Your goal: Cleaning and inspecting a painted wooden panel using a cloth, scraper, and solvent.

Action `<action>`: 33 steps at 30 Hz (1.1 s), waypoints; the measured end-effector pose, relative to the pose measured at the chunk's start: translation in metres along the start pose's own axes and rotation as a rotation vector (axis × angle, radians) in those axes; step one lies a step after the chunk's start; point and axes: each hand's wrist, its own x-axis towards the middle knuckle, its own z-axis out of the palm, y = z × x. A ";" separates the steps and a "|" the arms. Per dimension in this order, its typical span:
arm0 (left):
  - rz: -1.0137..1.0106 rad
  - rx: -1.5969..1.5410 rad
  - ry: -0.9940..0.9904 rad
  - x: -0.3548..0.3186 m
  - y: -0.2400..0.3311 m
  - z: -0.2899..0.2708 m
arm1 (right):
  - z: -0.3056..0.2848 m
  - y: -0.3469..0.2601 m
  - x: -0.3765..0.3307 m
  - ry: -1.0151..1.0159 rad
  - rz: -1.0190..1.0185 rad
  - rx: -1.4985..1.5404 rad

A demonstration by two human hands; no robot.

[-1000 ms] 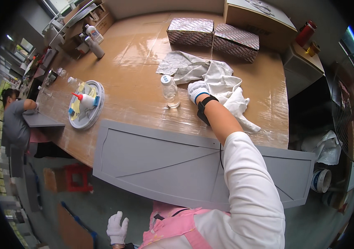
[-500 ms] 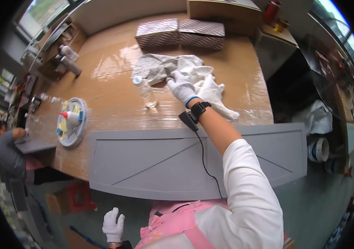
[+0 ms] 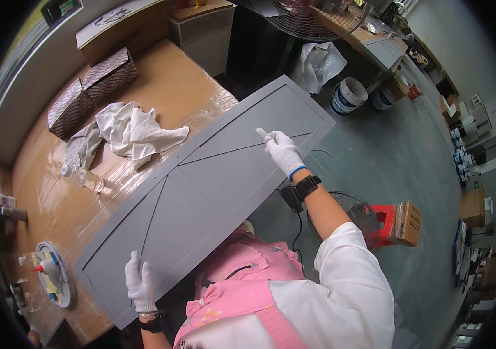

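A long grey panel (image 3: pixel 213 168) with thin grooves lies across the table's near edge and overhangs it. Over its right part is my gloved right hand (image 3: pixel 284 152), closed on a small pale flat piece (image 3: pixel 261 133) that sticks out past the fingertips. What that piece is exactly I cannot make out. My left hand (image 3: pixel 139 282), also in a white knit glove, rests at the panel's left part with fingers stretched out and nothing in them. Beyond the panel, crumpled white cloths (image 3: pixel 137 131) and a clear bottle (image 3: pixel 89 180) with a pale cap lie on the table.
Two patterned boxes (image 3: pixel 94 90) stand at the table's far side. At the left is a round tray (image 3: pixel 67 291) with a red-tipped squeeze bottle (image 3: pixel 46 267). Right of the table are a white bucket (image 3: pixel 348 96), a floor fan (image 3: pixel 341 215) and a carton (image 3: pixel 408 224).
My view has turned to the right. My right hand has left the cloths and come over the panel with the pale piece. My left hand has risen from below onto the panel.
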 end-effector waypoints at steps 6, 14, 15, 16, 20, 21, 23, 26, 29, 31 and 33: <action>0.105 0.145 -0.125 0.036 0.060 0.084 | -0.044 0.057 0.056 0.135 0.063 0.005; -0.057 0.245 0.064 0.094 0.107 0.222 | -0.082 0.061 0.173 0.218 -0.017 -0.162; -0.044 0.373 0.069 0.101 0.109 0.237 | -0.084 0.060 0.187 0.215 -0.017 -0.203; -0.076 0.493 0.074 0.108 0.105 0.250 | -0.086 0.056 0.197 0.211 -0.020 -0.250; -0.152 0.927 0.050 0.127 0.097 0.287 | -0.090 0.063 0.237 0.245 -0.043 -0.379; -0.119 0.982 0.074 0.125 0.092 0.292 | -0.089 0.066 0.244 0.259 -0.083 -0.414; -0.078 1.035 0.105 0.125 0.088 0.297 | -0.089 0.068 0.256 0.282 -0.148 -0.470; -0.065 1.036 0.118 0.124 0.086 0.299 | -0.087 0.069 0.268 0.305 -0.220 -0.519; -0.066 1.024 0.126 0.123 0.089 0.300 | -0.083 0.065 0.272 0.306 -0.265 -0.506; -0.075 1.005 0.126 0.124 0.092 0.300 | -0.074 0.058 0.269 0.273 -0.250 -0.463; -0.066 1.007 0.125 0.124 0.091 0.299 | -0.057 0.054 0.260 0.248 -0.289 -0.456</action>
